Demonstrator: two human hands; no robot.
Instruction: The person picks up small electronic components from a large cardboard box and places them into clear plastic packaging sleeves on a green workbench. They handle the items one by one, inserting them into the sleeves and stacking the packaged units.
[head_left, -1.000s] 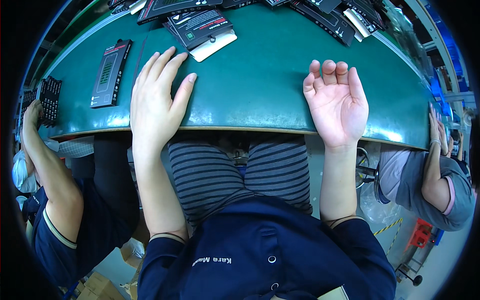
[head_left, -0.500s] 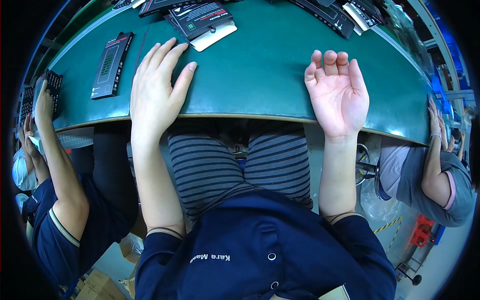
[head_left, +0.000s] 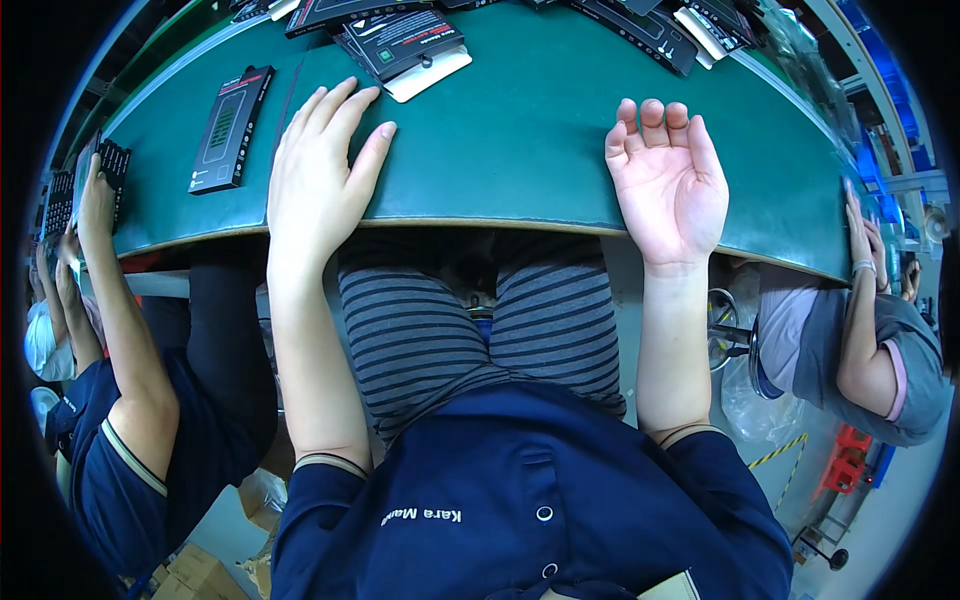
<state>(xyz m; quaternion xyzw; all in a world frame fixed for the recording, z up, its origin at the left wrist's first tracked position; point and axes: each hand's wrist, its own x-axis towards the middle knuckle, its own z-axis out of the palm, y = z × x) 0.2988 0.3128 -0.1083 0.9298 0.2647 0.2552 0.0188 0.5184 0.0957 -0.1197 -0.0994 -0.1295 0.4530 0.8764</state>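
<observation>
My left hand [head_left: 318, 178] lies flat, palm down, on the near edge of the green table [head_left: 520, 130], fingers spread and holding nothing. My right hand [head_left: 668, 185] rests palm up at the table's edge, fingers slightly curled and empty. Beyond my left fingertips lie a dark flat package with a white card [head_left: 412, 45] and, further left, a black slim box [head_left: 230, 128]. My striped trousers show under the table between my forearms.
More black flat packages [head_left: 640, 22] line the table's far side. A person on the left reaches a hand to a black box [head_left: 108, 165] at the table's left end. Another person's arm [head_left: 860, 290] rests at the right edge. Cardboard boxes [head_left: 200, 570] sit on the floor.
My left hand has slid slightly to the right along the table edge. My right hand stays palm up in nearly the same spot. The person on the left has raised a hand to the table.
</observation>
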